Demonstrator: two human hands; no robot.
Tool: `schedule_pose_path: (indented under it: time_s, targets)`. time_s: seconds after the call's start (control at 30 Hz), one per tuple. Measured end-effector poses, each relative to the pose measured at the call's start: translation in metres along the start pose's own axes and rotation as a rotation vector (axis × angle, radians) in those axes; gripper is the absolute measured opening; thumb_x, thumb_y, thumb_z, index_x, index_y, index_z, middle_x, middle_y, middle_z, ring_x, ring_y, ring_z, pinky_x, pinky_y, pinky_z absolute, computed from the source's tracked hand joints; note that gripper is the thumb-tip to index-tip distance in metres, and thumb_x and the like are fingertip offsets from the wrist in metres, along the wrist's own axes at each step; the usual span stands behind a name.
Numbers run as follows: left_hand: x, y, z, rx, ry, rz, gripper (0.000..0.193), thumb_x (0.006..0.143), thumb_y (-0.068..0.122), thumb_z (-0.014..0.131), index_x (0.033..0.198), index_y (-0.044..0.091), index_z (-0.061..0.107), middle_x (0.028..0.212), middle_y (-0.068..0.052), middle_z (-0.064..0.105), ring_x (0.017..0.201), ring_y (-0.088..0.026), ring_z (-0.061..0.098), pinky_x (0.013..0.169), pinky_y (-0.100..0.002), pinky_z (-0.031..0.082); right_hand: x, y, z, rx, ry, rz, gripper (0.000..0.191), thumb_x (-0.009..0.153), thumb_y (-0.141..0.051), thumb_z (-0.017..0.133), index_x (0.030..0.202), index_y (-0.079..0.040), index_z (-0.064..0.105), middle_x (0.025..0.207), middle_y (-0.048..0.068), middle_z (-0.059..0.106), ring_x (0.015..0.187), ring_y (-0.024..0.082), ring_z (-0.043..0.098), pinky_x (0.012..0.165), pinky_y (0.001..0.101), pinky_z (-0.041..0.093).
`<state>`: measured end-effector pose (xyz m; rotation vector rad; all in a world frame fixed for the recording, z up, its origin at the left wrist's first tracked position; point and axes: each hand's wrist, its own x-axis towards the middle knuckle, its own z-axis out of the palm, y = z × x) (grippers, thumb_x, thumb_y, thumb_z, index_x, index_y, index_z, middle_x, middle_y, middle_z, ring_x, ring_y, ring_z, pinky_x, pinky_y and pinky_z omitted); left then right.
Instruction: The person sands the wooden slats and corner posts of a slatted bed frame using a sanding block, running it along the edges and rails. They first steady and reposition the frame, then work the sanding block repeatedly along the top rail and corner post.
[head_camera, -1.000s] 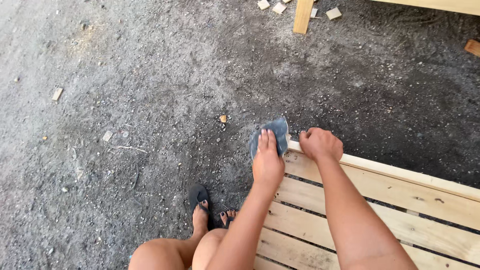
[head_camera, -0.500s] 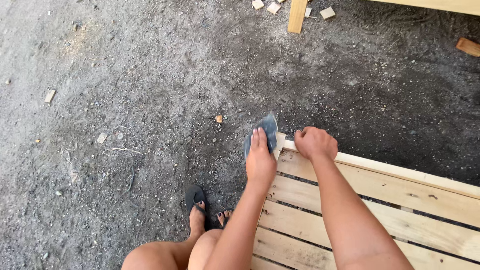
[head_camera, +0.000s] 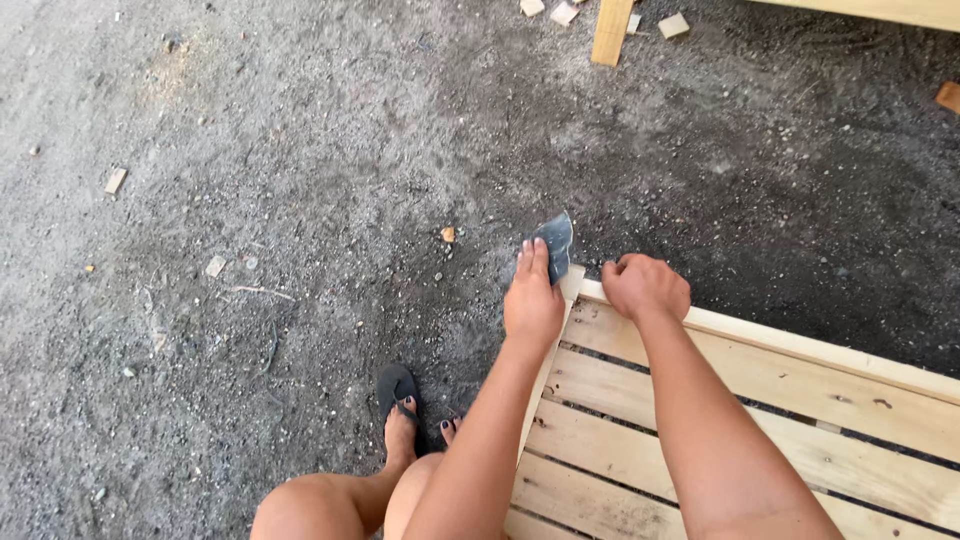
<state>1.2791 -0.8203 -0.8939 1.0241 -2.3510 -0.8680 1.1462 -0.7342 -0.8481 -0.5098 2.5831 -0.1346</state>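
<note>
Sanding the corner of the pale slatted wooden frame (head_camera: 760, 400), unfinished.
Our left hand (head_camera: 533, 300) presses grey sandpaper (head_camera: 553, 240) at the frame's 10 o'clock corner; right hand (head_camera: 645, 287) fisted on the rail; remaining slats look untouched.

Single view, head-mounted cam, looking steeply down and slightly fwd from the person's own standpoint. Near field at bottom edge: both forearms, bare knees, a foot in a black sandal (head_camera: 397, 388). Mid-frame, close range: left hand (head_camera: 533, 300) and right hand (head_camera: 645, 287) at the corner of a pale slatted wooden frame (head_camera: 760, 400), which fills the lower right. Far field at top: grey gravel ground (head_camera: 250, 150) with wood offcuts (head_camera: 610, 30). No second view, so no shared area.
</note>
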Motion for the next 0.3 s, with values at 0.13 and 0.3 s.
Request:
schedule_pose_path:
  time_s: [0.13, 0.3]
  targets:
    - [-0.058, 0.01, -0.006, 0.118, -0.024, 0.031, 0.076, 0.076, -0.006, 0.059, 0.15, -0.007, 0.042, 0.159, -0.03, 0.035, 0.144, -0.049, 0.037, 0.109, -0.049, 0.043, -0.001, 0.0, 0.002, 0.012, -0.003, 0.009, 0.042, 0.095, -0.052, 0.053, 0.117, -0.029, 0.079, 0.119, 0.01, 0.075, 0.112, 0.033, 0.07, 0.096, 0.045, 0.056]
    - [-0.011, 0.011, 0.006, 0.185, -0.016, 0.072, 0.074, 0.079, -0.002, 0.064, 0.15, -0.007, 0.044, 0.161, -0.027, 0.036, 0.147, -0.045, 0.037, 0.117, -0.048, 0.038, -0.006, -0.004, -0.005, 0.033, -0.001, 0.032, 0.04, 0.092, -0.052, 0.055, 0.118, -0.031, 0.078, 0.12, 0.009, 0.075, 0.113, 0.033, 0.069, 0.097, 0.045, 0.055]
